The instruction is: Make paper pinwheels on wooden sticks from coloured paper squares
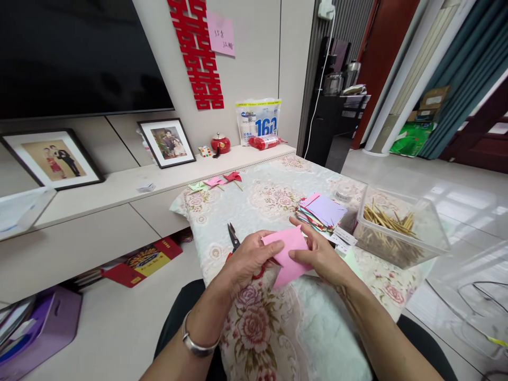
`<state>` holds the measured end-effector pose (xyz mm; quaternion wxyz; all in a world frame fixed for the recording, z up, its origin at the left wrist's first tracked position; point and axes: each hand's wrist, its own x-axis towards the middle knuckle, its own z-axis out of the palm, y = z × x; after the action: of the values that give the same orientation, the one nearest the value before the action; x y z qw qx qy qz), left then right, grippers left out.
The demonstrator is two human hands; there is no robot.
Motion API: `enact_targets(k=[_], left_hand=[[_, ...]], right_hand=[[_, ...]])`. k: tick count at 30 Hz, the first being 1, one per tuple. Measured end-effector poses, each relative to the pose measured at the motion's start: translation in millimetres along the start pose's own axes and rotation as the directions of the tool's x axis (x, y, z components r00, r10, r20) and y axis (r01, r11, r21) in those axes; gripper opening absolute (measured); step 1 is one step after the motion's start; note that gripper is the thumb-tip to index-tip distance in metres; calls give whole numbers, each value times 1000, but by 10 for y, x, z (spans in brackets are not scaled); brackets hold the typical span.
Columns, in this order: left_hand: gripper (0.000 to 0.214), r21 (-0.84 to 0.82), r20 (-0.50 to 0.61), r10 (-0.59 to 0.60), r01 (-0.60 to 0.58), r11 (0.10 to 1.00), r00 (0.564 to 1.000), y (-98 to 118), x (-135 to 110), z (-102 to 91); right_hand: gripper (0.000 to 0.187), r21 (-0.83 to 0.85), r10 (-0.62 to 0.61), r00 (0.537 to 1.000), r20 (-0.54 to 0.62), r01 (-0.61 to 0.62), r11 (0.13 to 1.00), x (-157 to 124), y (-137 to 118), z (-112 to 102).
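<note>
A pink sheet of paper (pixel 292 244) with cut corners is held up between both hands above the table. My left hand (pixel 254 254) pinches its left side, thumb on top. On the right side, my right hand (pixel 315 251) grips the same paper with its thumb on the face and the index finger stretched along the far edge. Scissors (pixel 234 238) with red handles lie under and beside my left hand, their handles partly hidden by it. Past my right hand sits a stack of coloured paper squares (pixel 323 209), a lilac one on top.
A clear plastic box (pixel 428 238) of thin wooden sticks (pixel 391 221) stands at the right on the floral tablecloth (pixel 254 323). Green, pink and red paper pinwheels (pixel 232 178) lie at the far left edge. A clear roll of tape (pixel 346 191) is behind the stack.
</note>
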<state>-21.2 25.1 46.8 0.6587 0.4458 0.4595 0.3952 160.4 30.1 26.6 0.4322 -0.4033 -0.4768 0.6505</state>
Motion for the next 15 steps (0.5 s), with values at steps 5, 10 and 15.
enact_targets(k=[5,10,15], left_hand=[[40,-257,28,65,-55,965,998,-198,65,105],[48,-312,-65,76,-93,946,995,-394,233,323],[43,-234,-177,80,-121,965,981,-571,437,364]], right_hand=[[92,33,-98,987,-125,103,994,25,-1,-18],[87,-148,-205,962,-180,179,973,90,87,-87],[76,-359,-334,926,-175,256,898,157,205,-195]])
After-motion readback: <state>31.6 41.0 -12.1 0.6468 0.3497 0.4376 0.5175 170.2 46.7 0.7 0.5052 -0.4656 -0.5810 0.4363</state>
